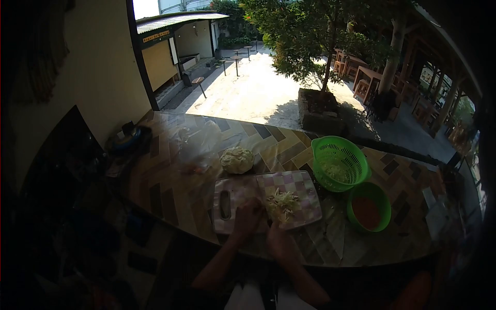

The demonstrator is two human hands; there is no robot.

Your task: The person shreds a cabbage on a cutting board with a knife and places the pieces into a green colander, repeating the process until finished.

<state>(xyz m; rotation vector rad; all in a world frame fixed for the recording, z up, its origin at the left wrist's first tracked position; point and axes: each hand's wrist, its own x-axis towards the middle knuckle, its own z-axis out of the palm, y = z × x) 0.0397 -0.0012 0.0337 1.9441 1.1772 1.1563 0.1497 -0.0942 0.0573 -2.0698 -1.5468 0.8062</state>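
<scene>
A checkered cutting board (305, 187) with a dark handle slot lies on the patterned counter. Shredded pale vegetable (283, 201) is heaped on its right half. My left hand (249, 214) rests over the middle of the board, its fingers bent, too dark to show what lies under them. Just right of it, my right hand (279, 237) is at the board's near edge beside the shreds; what it grips is hidden in shadow. Behind the board sits a pale cabbage (237, 160).
A green colander (316, 150) with shreds inside stands right of the board, and a green bowl (386, 211) with reddish contents is in front of it. Clear plastic (199, 139) lies at the back left. Dark items (126, 139) crowd the counter's left end.
</scene>
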